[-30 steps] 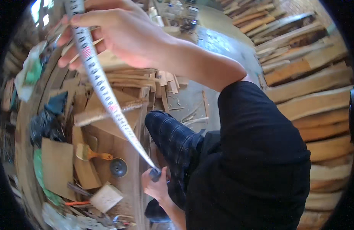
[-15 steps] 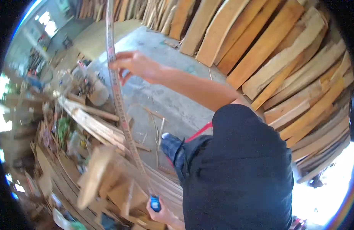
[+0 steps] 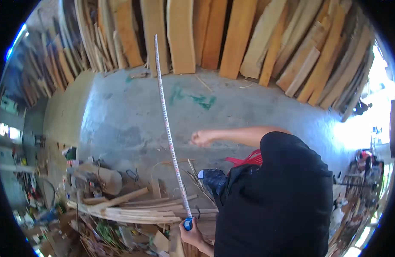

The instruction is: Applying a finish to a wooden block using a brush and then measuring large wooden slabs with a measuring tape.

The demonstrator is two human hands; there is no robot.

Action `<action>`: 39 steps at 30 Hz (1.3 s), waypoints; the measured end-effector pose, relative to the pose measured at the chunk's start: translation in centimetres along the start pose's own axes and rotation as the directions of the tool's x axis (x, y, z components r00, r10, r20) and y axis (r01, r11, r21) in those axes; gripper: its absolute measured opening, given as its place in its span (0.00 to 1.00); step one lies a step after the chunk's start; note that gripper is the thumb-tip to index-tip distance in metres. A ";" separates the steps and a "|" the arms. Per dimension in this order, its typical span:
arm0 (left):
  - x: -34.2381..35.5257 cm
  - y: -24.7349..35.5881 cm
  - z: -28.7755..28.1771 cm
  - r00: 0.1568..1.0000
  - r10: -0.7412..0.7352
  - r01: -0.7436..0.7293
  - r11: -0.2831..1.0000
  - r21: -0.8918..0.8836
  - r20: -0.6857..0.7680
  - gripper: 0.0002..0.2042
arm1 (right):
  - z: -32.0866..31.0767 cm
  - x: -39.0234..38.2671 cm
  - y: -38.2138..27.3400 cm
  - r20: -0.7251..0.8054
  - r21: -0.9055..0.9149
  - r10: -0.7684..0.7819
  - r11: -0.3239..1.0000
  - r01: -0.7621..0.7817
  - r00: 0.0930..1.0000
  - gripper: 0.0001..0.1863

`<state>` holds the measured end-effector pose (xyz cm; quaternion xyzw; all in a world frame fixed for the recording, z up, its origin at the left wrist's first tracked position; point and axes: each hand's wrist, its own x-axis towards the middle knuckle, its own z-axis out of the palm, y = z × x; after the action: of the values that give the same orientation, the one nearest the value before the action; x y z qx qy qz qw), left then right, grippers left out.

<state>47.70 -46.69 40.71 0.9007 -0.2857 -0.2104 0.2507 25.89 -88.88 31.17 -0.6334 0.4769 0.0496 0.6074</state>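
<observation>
A blue tape measure (image 3: 188, 223) is gripped in my left hand (image 3: 191, 235), low in the view, with the fingers wrapped round its case. Its long white blade (image 3: 169, 137) sticks out across the view over the concrete floor, its free end in front of the leaning boards. My right hand (image 3: 201, 138) is held out to the right of the blade, apart from it. The fingers of that hand are curled in and slightly blurred, and nothing shows in them.
Wide boards (image 3: 181, 38) stand leaning in a row along the far side. Pale wood strips (image 3: 129, 214) lie stacked near my left hand, by a white container (image 3: 107, 180) and clutter. Red straps (image 3: 249, 158) show beside my body. Thin sticks (image 3: 197, 177) lie near my foot.
My right hand has let go of the tape blade and drawn back from it. My left hand still grips the case. The view has turned, bringing the boards across the top.
</observation>
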 end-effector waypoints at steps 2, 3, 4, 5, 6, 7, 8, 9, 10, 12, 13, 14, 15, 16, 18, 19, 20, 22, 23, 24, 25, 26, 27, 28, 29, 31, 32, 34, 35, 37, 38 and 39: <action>3.9 1.7 0.3 0.995 0.087 -0.091 0.988 0.122 0.042 0.23 | -1.2 -1.3 3.7 0.117 -0.400 0.031 0.916 0.019 0.993 0.25; 5.9 2.6 0.7 0.992 0.099 -0.109 0.985 0.137 0.075 0.23 | -2.0 -2.2 4.7 0.212 -0.554 0.072 0.831 0.059 0.975 0.24; 7.7 3.0 1.2 0.989 0.106 -0.121 0.981 0.153 0.104 0.24 | -2.8 -3.3 5.1 0.200 -0.546 0.072 0.836 0.050 0.977 0.24; 9.1 2.8 2.0 0.987 0.116 -0.132 0.979 0.155 0.110 0.24 | -3.5 -4.6 5.4 0.221 -0.622 0.076 0.779 0.081 0.972 0.24; 10.6 2.4 2.8 0.982 0.135 -0.148 0.984 0.099 0.128 0.24 | -3.9 -5.8 5.4 0.242 -0.694 0.079 0.711 0.115 0.967 0.24; 12.2 2.8 3.5 0.975 0.166 -0.173 0.984 0.034 0.148 0.25 | -3.5 -7.2 5.8 0.220 -0.696 0.077 0.711 0.102 0.972 0.24; 12.6 6.6 2.8 0.964 0.215 -0.224 0.974 0.042 0.155 0.25 | -4.1 -9.0 7.0 0.083 -0.600 0.022 0.800 0.033 0.996 0.24; 13.0 8.5 2.8 0.964 0.228 -0.236 0.971 0.043 0.139 0.25 | -5.1 -10.0 7.2 -0.055 -0.490 -0.035 0.872 0.004 0.998 0.24; 13.7 9.3 2.6 0.963 0.239 -0.247 0.968 0.053 0.125 0.25 | -5.7 -10.8 6.6 -0.074 -0.498 -0.046 0.867 0.003 0.996 0.24; 15.3 10.6 3.4 0.953 0.288 -0.294 0.953 0.068 0.091 0.25 | -6.6 -11.7 5.4 -0.140 -0.461 -0.045 0.887 -0.024 0.989 0.23; 15.8 11.4 3.8 0.946 0.316 -0.321 0.942 0.096 0.068 0.25 | -6.8 -12.2 3.8 -0.152 -0.469 -0.055 0.883 -0.023 0.987 0.23; 16.4 12.6 3.8 0.941 0.333 -0.337 0.938 0.085 0.059 0.25 | -6.5 -12.5 1.9 -0.179 -0.430 -0.055 0.902 -0.028 0.982 0.23; 17.0 14.2 3.6 0.935 0.347 -0.351 0.935 0.042 0.077 0.25 | -6.3 -12.2 0.0 -0.210 -0.388 -0.054 0.921 -0.032 0.976 0.22; 17.4 15.8 3.5 0.928 0.361 -0.362 0.932 -0.004 0.095 0.25 | -5.9 -11.4 -1.2 -0.202 -0.353 -0.114 0.935 0.036 0.973 0.24; 18.8 18.9 3.5 0.909 0.406 -0.407 0.913 -0.010 0.091 0.25 | -4.3 -9.0 -3.9 -0.200 -0.282 -0.219 0.946 0.159 0.955 0.25; 19.6 20.4 3.5 0.894 0.428 -0.415 0.903 -0.111 0.133 0.24 | -3.4 -7.9 -5.6 -0.203 -0.242 -0.261 0.947 0.210 0.944 0.25; 20.5 21.4 3.3 0.878 0.445 -0.410 0.889 -0.206 0.177 0.24 | -2.8 -7.1 -8.0 -0.171 -0.209 -0.280 0.947 0.243 0.945 0.26; 23.1 22.0 3.8 0.864 0.455 -0.397 0.878 -0.268 0.213 0.23 | -0.9 -6.5 -12.8 -0.145 -0.163 -0.289 0.950 0.266 0.946 0.27; 23.9 23.8 3.5 0.849 0.477 -0.402 0.861 -0.311 0.225 0.22 | -0.8 -6.2 -15.2 -0.150 -0.125 -0.233 0.969 0.215 0.961 0.27; 24.9 25.2 3.1 0.834 0.499 -0.404 0.843 -0.354 0.236 0.21 | -0.7 -6.0 -17.1 -0.153 -0.086 -0.175 0.983 0.163 0.973 0.28; 26.1 26.3 2.8 0.806 0.514 -0.418 0.845 -0.333 0.292 0.21 | -0.8 -5.9 -18.4 -0.169 -0.088 -0.175 0.983 0.161 0.970 0.28; 27.1 27.3 2.7 0.799 0.524 -0.425 0.839 -0.340 0.295 0.21 | -0.5 -5.5 -19.1 -0.200 -0.002 -0.201 0.979 0.205 0.959 0.28; 28.0 28.5 2.6 0.772 0.563 -0.454 0.813 -0.364 0.294 0.21 | -0.7 -5.0 -19.6 -0.233 0.083 -0.226 0.965 0.250 0.946 0.28; 29.1 29.1 2.4 0.744 0.599 -0.483 0.788 -0.381 0.295 0.20 | -1.0 -4.5 -20.2 -0.244 0.089 -0.223 0.964 0.251 0.944 0.28; 30.3 29.9 2.5 0.735 0.608 -0.492 0.783 -0.381 0.300 0.20 | -1.4 -4.0 -20.6 -0.301 0.111 -0.229 0.956 0.272 0.926 0.27; 32.3 32.2 2.9 0.684 0.663 -0.547 0.743 -0.387 0.305 0.21 | -2.5 -3.1 -21.4 -0.371 0.130 -0.234 0.945 0.300 0.898 0.26; 33.3 33.3 3.6 0.674 0.674 -0.558 0.732 -0.390 0.301 0.21 | -2.8 -2.3 -21.5 -0.433 0.141 -0.235 0.936 0.322 0.870 0.26; 35.2 35.8 5.4 0.615 0.739 -0.678 0.674 -0.292 0.276 0.21 | -4.0 -0.7 -21.3 -0.516 0.147 -0.237 0.922 0.357 0.823 0.26; 35.7 37.8 6.3 0.597 0.753 -0.693 0.658 -0.295 0.276 0.21 | -5.0 0.2 -20.7 -0.571 0.115 -0.258 0.915 0.388 0.779 0.26; 36.3 41.5 8.1 0.562 0.738 -0.717 0.659 -0.226 0.373 0.23 | -7.8 1.4 -19.6 -0.654 0.084 -0.275 0.899 0.429 0.704 0.27; 36.6 43.5 9.3 0.549 0.746 -0.728 0.648 -0.224 0.377 0.23 | -9.6 1.8 -19.1 -0.666 0.088 -0.271 0.896 0.434 0.695 0.27; 36.9 45.8 10.6 0.518 0.773 -0.762 0.611 -0.213 0.365 0.23 | -11.5 2.3 -18.5 -0.684 0.075 -0.261 0.904 0.421 0.681 0.28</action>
<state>51.02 -105.62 49.86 0.6102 -0.6972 -0.2710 0.2609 33.46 -103.11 46.02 -0.6140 0.5349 -0.3462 0.4658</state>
